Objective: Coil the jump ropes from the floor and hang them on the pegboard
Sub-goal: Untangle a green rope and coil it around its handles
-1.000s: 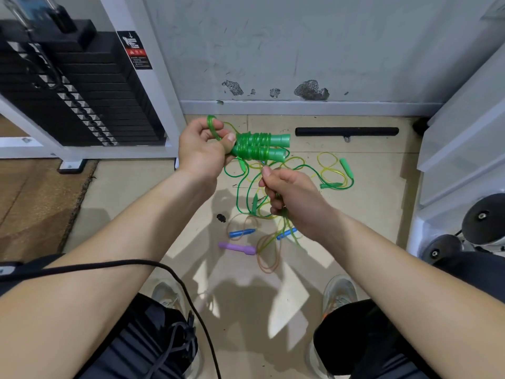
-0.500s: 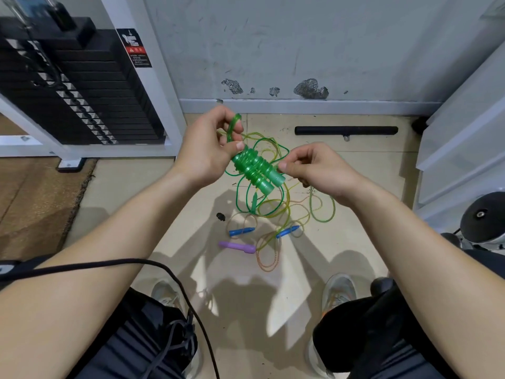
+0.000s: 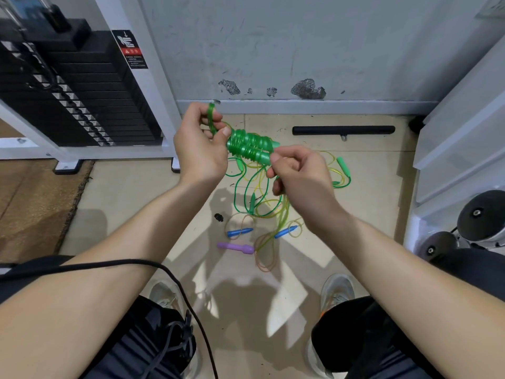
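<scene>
- Head view: a person looks down at a tiled floor, both bare forearms reaching forward. The green jump rope (image 3: 250, 146) is held in the air between the hands. Its cord is wound in tight turns round its two handles, which lie side by side.
- The left hand (image 3: 202, 149) grips the left end of the green jump rope with curled fingers. A free loop of green cord stands up between thumb and forefinger.
- The right hand (image 3: 297, 173) is clenched, with thumb and forefinger pinching at the bundle's right end. Whether it also holds a cord tail cannot be told.
- Likely risk: if either pinch slackens, the springy turns may slide off the handle ends and unwind. Any cord trailing down could also drag the pile below.
- Below the bundle, on the floor, lie the loose ropes (image 3: 259, 192), a tangle of green and yellow cord. Two blue handles (image 3: 240, 232) and a purple handle (image 3: 236, 248) lie lower still.
- Right of the bundle, by the wall, lies a black bar (image 3: 343, 130). Far left of it stands a weight stack (image 3: 68, 91).
- A black cable (image 3: 109, 265) drapes over the left forearm, well below the bundle, and could snag.
- No pegboard is in view.
</scene>
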